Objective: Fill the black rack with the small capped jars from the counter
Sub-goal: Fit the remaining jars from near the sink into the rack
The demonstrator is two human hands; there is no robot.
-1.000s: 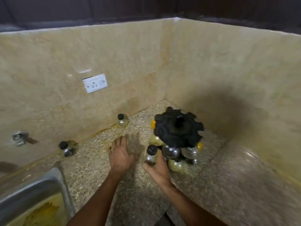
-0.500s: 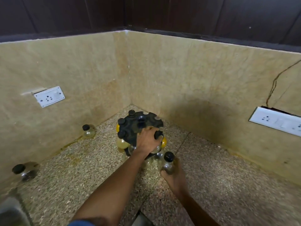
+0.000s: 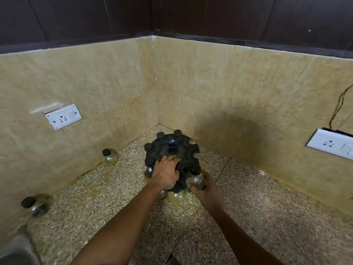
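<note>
1. loading step: left hand point(image 3: 166, 172) lies flat, fingers straight, on the rack point(image 3: 172, 155) top, steadying it; right hand point(image 3: 207, 190) curls round a jar point(image 3: 196, 182) at the rack's near-right slot.
2. next, i judge: seat the neck in that notch.
3. rack sits in the wall corner, tight behind; open counter point(image 3: 257, 211) in front. two jars point(image 3: 109, 156) wait left of the rack.

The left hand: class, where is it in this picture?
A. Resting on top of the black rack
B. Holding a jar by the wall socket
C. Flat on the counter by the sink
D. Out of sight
A: the left hand lies on the top disc of the black rack, while the right hand holds a jar at the rack's side.
</note>
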